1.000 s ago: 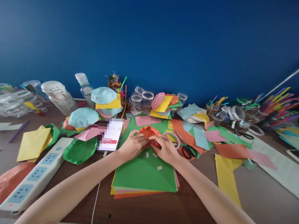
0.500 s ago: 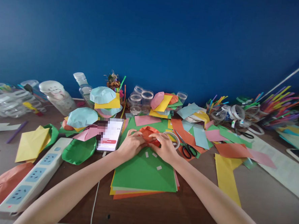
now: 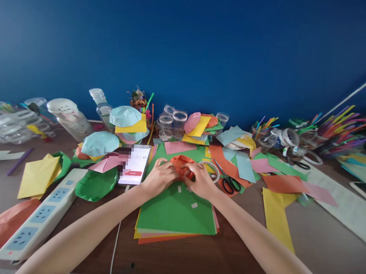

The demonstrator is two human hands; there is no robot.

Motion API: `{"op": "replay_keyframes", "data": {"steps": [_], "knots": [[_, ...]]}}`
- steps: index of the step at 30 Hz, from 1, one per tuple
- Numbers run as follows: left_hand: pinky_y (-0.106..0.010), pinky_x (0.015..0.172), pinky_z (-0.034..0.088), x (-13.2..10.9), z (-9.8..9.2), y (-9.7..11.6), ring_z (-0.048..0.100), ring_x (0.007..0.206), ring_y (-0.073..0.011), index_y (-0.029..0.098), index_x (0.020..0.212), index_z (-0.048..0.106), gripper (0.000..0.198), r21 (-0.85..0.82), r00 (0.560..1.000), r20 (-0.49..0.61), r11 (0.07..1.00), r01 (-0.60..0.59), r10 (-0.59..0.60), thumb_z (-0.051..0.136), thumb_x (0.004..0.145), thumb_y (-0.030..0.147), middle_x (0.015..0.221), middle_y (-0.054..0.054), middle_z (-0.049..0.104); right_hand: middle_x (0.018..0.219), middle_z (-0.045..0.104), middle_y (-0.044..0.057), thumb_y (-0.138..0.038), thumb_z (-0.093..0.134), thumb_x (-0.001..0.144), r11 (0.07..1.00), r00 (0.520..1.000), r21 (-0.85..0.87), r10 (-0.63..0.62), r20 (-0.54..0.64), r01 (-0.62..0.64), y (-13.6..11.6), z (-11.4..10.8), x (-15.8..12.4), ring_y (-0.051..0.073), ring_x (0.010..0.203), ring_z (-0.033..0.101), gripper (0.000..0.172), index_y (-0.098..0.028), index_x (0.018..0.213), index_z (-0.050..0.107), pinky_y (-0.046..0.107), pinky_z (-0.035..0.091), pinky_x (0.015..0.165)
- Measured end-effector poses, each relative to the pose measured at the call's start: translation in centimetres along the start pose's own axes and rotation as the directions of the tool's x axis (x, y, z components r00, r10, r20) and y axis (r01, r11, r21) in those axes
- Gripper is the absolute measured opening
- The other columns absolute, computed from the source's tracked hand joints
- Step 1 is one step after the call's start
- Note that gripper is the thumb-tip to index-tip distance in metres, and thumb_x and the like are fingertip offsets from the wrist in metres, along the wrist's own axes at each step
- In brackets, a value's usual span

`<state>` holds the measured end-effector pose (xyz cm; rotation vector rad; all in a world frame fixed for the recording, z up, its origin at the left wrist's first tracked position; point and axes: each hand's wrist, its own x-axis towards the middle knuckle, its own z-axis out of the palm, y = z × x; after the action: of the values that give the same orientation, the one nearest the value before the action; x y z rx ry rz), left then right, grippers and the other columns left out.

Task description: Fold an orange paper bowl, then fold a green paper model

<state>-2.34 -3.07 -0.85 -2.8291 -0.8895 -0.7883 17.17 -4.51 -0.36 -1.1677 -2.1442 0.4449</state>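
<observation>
Between my two hands is a crumpled, folded piece of orange paper (image 3: 181,161), held over the far part of a stack of coloured sheets with green paper (image 3: 176,213) on top. My left hand (image 3: 162,176) grips its left side with curled fingers. At its right side, the fingers of my right hand (image 3: 199,179) pinch the edge, thumb below. My fingers hide part of the orange paper. Small white pieces (image 3: 194,205) lie on the green sheet. Just right of my right hand are a roll of tape (image 3: 215,172) and black-handled scissors (image 3: 230,184).
A phone (image 3: 134,165) with a lit screen lies left of my hands, its cable running toward the front edge. Further left are a power strip (image 3: 43,215) and a green paper shape (image 3: 96,185). Clear plastic cups (image 3: 179,122) stand behind; paper strips (image 3: 279,215) lie at right.
My right fingers have shifted slightly on the orange paper's right edge, and its folds look a little different. My left hand has stayed nearly in place.
</observation>
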Motion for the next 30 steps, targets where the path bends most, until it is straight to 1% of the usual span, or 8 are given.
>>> {"op": "replay_keyframes", "data": {"steps": [5,10,13,17,19,22,25,30], "knots": [[-0.037,0.091,0.026,0.1,0.0,0.0,0.053,0.082,-0.0135,0.021,0.081,0.064,0.017,0.02,0.999,0.001,0.999,-0.034,0.034,0.048,0.088,0.022,0.072,0.0,0.062,0.071,0.065,0.0,-0.008,0.057,0.069,0.998,0.997,0.03,0.059,0.058,-0.061,-0.3,0.0,0.3,0.019,0.081,0.059,0.032,-0.018,0.099,0.057,0.033,0.04,0.08],[-0.037,0.092,0.025,0.1,0.0,0.0,0.053,0.084,-0.0134,0.023,0.089,0.064,0.016,0.04,0.997,0.019,0.997,-0.073,0.073,0.049,0.088,0.018,0.069,0.002,0.063,0.069,0.065,-0.001,-0.01,0.058,0.069,0.996,0.994,0.004,0.087,0.071,-0.087,0.1,0.4,0.5,0.018,0.077,0.059,0.03,-0.019,0.097,0.058,0.032,0.041,0.078],[-0.037,0.094,0.024,0.0,-0.1,0.0,0.053,0.085,-0.0138,0.024,0.09,0.064,0.017,0.059,0.997,0.045,0.996,-0.069,0.066,0.049,0.087,0.017,0.07,0.002,0.063,0.075,0.065,0.002,-0.013,0.058,0.073,0.999,0.999,-0.04,0.021,0.036,-0.02,0.4,0.3,0.3,0.019,0.082,0.059,0.027,-0.017,0.1,0.057,0.032,0.042,0.079],[-0.039,0.094,0.023,0.0,-0.3,-0.1,0.054,0.089,-0.015,0.024,0.088,0.065,0.017,0.029,0.999,0.045,1.0,-0.009,0.008,0.05,0.086,0.017,0.076,0.001,0.063,0.092,0.064,0.008,-0.019,0.058,0.079,0.974,0.987,-0.157,-0.163,0.0,0.161,0.8,-0.5,-0.3,0.021,0.092,0.057,0.025,-0.017,0.103,0.056,0.034,0.043,0.082],[-0.038,0.093,0.024,0.0,-0.3,-0.1,0.054,0.09,-0.0153,0.024,0.088,0.066,0.017,-0.007,0.999,0.04,0.999,0.034,-0.033,0.051,0.085,0.016,0.076,0.001,0.063,0.095,0.063,0.008,-0.021,0.056,0.081,0.94,0.967,-0.232,-0.256,0.014,0.252,1.0,-0.7,-0.6,0.021,0.093,0.057,0.024,-0.019,0.106,0.056,0.035,0.044,0.083],[-0.037,0.092,0.026,0.0,-0.1,-0.2,0.054,0.089,-0.0156,0.023,0.088,0.066,0.019,-0.037,0.996,0.05,0.996,0.079,-0.077,0.051,0.083,0.013,0.073,0.001,0.062,0.095,0.063,0.01,-0.021,0.051,0.086,0.876,0.933,-0.324,-0.35,0.08,0.357,1.3,-0.7,-0.9,0.021,0.094,0.057,0.023,-0.019,0.108,0.056,0.036,0.045,0.084],[-0.037,0.091,0.027,0.0,0.0,-0.3,0.054,0.091,-0.0165,0.023,0.09,0.066,0.022,-0.048,0.994,0.073,0.995,0.088,-0.084,0.051,0.081,0.01,0.075,0.0,0.062,0.093,0.063,0.01,-0.018,0.047,0.087,0.853,0.927,-0.363,-0.355,0.122,0.375,1.5,-0.4,-0.9,0.021,0.09,0.059,0.023,-0.016,0.109,0.055,0.034,0.047,0.081],[-0.038,0.091,0.026,0.2,-0.2,0.1,0.054,0.09,-0.0161,0.022,0.089,0.064,0.015,-0.078,0.991,0.077,0.99,0.119,-0.113,0.051,0.085,0.017,0.079,0.0,0.064,0.092,0.064,0.009,-0.015,0.045,0.088,0.89,0.948,-0.328,-0.289,0.132,0.317,1.5,-0.1,-0.8,0.019,0.087,0.06,0.024,-0.018,0.11,0.054,0.031,0.048,0.077]]}}
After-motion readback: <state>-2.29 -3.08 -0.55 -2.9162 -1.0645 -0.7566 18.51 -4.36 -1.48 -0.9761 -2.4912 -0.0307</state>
